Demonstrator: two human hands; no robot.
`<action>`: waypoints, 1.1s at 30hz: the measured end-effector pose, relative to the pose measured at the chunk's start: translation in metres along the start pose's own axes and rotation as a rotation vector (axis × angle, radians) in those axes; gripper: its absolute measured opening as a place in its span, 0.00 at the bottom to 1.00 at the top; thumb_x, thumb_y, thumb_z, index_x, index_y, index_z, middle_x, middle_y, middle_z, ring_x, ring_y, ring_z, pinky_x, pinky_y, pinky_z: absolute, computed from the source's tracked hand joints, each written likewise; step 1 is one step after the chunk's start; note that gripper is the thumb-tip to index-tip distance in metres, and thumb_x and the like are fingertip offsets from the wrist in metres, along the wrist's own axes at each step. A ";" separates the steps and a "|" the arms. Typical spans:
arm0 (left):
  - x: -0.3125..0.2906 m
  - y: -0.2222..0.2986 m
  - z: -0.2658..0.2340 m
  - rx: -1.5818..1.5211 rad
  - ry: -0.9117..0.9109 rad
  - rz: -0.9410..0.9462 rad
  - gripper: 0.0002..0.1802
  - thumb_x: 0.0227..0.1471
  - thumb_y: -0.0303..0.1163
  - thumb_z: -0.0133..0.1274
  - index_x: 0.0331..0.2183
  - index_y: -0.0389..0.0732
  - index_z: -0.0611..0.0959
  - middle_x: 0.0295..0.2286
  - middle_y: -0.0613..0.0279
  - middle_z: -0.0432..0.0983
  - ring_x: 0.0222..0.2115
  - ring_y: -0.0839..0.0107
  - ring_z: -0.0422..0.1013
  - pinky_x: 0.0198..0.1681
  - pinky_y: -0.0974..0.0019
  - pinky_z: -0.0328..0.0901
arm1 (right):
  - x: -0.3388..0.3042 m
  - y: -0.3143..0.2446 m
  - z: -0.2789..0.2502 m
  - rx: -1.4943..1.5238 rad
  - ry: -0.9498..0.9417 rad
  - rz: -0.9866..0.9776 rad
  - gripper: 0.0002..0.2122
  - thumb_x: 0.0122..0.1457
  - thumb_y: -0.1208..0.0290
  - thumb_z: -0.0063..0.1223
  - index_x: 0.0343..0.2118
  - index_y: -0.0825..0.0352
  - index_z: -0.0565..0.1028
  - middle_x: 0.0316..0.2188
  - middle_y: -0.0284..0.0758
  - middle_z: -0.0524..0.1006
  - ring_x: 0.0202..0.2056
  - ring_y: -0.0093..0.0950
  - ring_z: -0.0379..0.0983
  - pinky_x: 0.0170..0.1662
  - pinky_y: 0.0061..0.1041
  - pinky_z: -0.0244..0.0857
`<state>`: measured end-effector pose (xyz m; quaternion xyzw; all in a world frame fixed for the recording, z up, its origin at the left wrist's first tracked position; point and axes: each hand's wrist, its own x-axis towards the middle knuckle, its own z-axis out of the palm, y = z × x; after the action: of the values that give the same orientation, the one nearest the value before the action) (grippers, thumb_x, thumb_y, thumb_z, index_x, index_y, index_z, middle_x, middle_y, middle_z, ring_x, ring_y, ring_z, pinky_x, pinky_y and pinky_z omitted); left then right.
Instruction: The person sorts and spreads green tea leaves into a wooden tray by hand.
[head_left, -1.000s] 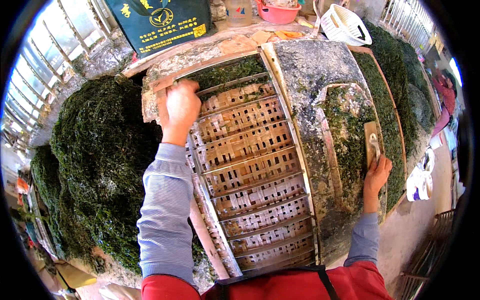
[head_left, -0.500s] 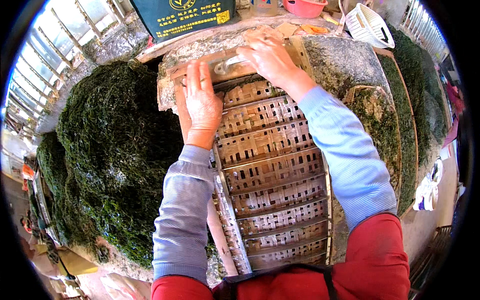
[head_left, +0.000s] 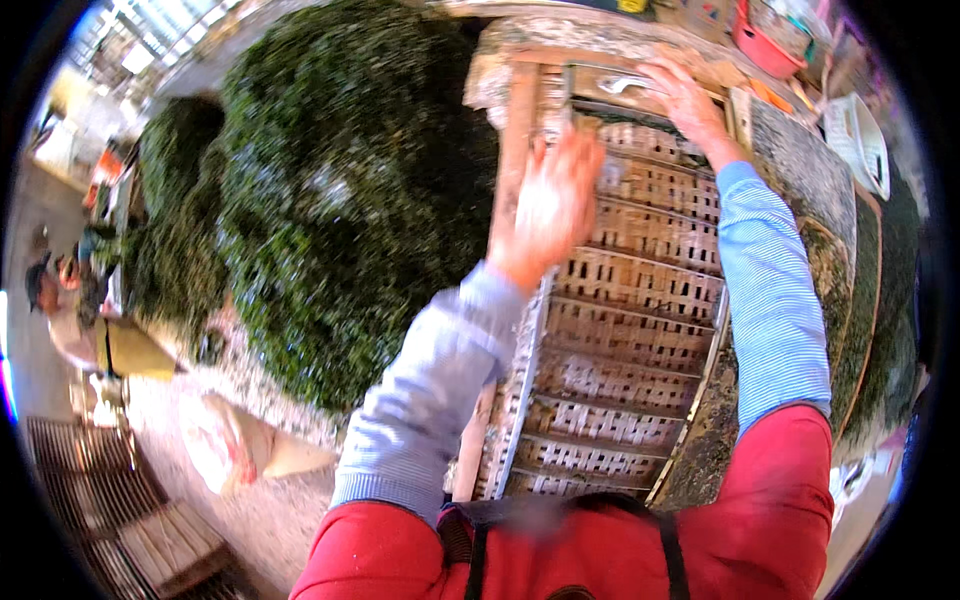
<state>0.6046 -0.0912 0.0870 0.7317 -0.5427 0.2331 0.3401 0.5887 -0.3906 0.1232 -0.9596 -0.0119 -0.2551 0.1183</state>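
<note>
A long woven bamboo tray (head_left: 625,320) with cross slats lies in front of me, running away from my body. At its far end is a wooden end board (head_left: 605,80) with a pale metal handle (head_left: 627,84). My right hand (head_left: 690,105) rests on this board just right of the handle, its fingers bent over the wood. Beside the tray's left edge, my left hand (head_left: 553,200) hovers over the far part of the slats. Motion blur smears its fingers, and nothing shows in it. A wooden rail (head_left: 512,150) runs along the tray's left side.
A big heap of dark green leaves (head_left: 350,200) fills the left. At the far right stand a white plastic basket (head_left: 855,145) and a red basin (head_left: 768,45). A pale sack (head_left: 225,440) lies on the floor at lower left; a person (head_left: 60,285) is beyond.
My view has swung left, shifting everything rightward. My left hand has come off the wooden end board and back toward me; my right hand remains at the board.
</note>
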 end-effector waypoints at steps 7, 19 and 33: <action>-0.226 0.011 -0.144 0.505 -0.340 -0.630 0.23 0.40 0.31 0.56 0.43 0.44 0.76 0.51 0.60 0.61 0.57 0.51 0.49 0.56 0.45 0.46 | 0.001 -0.075 0.018 -0.639 0.253 0.042 0.20 0.56 0.75 0.45 0.53 0.56 0.64 0.54 0.40 0.61 0.53 0.40 0.61 0.53 0.36 0.60; -0.351 0.009 -0.195 0.178 -0.390 -0.630 0.16 0.35 0.22 0.50 0.33 0.33 0.78 0.50 0.52 0.62 0.55 0.48 0.54 0.51 0.48 0.58 | -0.094 -0.407 0.218 0.301 -0.241 0.300 0.25 0.33 0.73 0.64 0.42 0.59 0.74 0.43 0.46 0.69 0.43 0.46 0.67 0.44 0.39 0.65; -0.177 -0.090 -0.317 -0.277 0.221 -0.323 0.12 0.52 0.31 0.52 0.36 0.33 0.78 0.33 0.60 0.74 0.29 0.79 0.68 0.31 0.75 0.64 | -0.046 -0.442 0.084 0.468 0.033 0.281 0.18 0.38 0.82 0.63 0.37 0.63 0.78 0.41 0.40 0.76 0.53 0.37 0.65 0.55 0.30 0.59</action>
<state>0.6461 0.2752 0.1481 0.7254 -0.4048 0.1778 0.5276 0.5526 0.0598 0.1273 -0.8940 0.0646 -0.2422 0.3713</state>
